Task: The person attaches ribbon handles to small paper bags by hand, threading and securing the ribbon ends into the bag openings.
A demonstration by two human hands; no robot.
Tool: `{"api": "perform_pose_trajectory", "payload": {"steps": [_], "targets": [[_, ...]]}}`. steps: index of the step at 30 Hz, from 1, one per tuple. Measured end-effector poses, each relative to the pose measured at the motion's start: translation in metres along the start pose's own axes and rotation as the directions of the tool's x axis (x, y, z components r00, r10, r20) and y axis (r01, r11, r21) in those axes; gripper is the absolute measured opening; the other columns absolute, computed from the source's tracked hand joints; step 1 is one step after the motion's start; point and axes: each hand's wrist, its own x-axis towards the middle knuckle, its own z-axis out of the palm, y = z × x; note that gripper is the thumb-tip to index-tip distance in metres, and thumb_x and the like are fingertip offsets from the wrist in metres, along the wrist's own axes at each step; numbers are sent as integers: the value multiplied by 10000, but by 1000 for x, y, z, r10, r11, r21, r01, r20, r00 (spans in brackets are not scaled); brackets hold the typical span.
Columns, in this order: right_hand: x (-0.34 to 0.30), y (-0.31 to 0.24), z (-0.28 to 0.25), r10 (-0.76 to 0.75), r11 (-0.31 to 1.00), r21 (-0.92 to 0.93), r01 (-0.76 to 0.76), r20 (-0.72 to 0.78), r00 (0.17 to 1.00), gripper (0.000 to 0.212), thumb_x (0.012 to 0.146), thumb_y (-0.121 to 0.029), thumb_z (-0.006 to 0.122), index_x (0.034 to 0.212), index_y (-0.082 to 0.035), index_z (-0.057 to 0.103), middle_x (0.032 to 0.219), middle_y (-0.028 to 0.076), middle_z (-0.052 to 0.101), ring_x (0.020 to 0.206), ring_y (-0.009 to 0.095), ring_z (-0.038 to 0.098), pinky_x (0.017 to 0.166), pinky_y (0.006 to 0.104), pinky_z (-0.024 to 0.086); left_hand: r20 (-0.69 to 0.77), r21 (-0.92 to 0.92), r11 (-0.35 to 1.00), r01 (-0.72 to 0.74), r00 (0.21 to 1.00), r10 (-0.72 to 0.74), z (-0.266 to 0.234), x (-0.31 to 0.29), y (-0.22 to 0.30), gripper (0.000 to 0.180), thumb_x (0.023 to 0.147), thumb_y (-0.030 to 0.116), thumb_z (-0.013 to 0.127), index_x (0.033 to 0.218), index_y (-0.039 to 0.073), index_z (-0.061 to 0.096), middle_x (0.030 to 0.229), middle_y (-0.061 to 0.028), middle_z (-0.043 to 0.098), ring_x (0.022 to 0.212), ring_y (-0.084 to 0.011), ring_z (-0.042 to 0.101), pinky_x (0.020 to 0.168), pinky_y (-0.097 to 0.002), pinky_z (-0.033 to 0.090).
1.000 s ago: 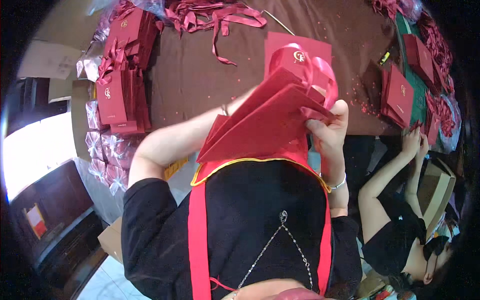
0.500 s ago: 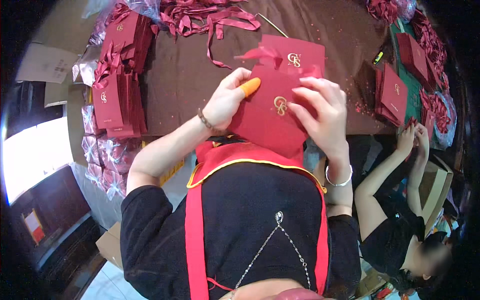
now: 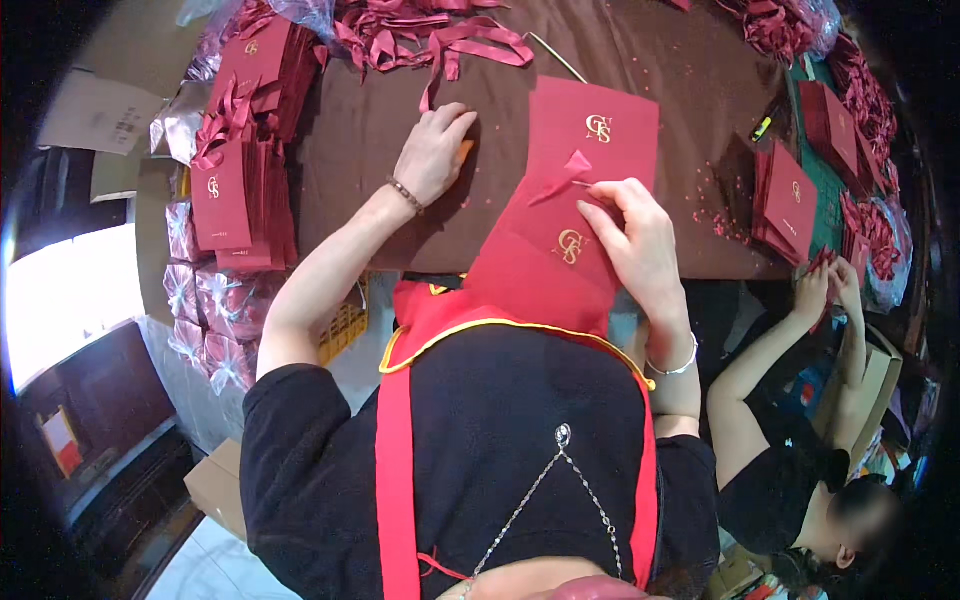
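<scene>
Two flat dark-red paper bags with gold emblems overlap at the table's front edge. The upper bag lies on the cloth; the lower bag tilts over the edge against my apron. A small loop of pink-red ribbon stands at the lower bag's top. My right hand pinches a thin pointed tool beside that loop. Off to the left, my left hand curls over the tail of a loose ribbon. Orange shows under its thumb side; its fingertips are hidden.
Loose ribbons and a thin rod lie on the brown cloth. Stacked red bags stand left and right. A yellow-black marker lies at right. A co-worker's hands work at the right corner.
My left hand has let go of the bags and moved left and up to the loose ribbon. My right hand has lowered slightly, and the thin tool now shows in its fingers.
</scene>
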Motion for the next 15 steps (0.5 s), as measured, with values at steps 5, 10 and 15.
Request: {"api": "perform_pose_trajectory", "payload": {"steps": [5, 10, 15], "targets": [[0, 3, -1, 48, 999, -6, -48, 29, 998, 254, 806, -215, 644, 960, -16, 606, 872, 161, 640, 784, 293, 632, 679, 363, 486, -132, 165, 986, 38, 991, -16, -9, -5, 1, 393, 695, 15, 576, 1087, 42, 569, 1093, -66, 528, 919, -269, 490, 782, -373, 405], [4, -1, -4, 76, 997, -34, -74, 62, 995, 251, 801, -167, 663, 984, -6, 605, 738, 114, 625, 682, 162, 601, 634, 284, 463, 40, 323, 946, -12, 999, -1, -15, -16, -25, 313, 765, 25, 516, 1067, 62, 592, 1030, -65, 569, 896, -253, 523, 760, -367, 427], [4, -2, -5, 130, 988, 77, -136, 77, 988, 234, 819, -165, 646, 983, -2, 612, 728, 88, 618, 660, 119, 566, 618, 257, 449, 71, 326, 943, -71, 996, 50, -21, -25, -28, 240, 760, 120, 580, 996, 90, 603, 872, -45, 542, 831, -230, 517, 721, -341, 424]]}}
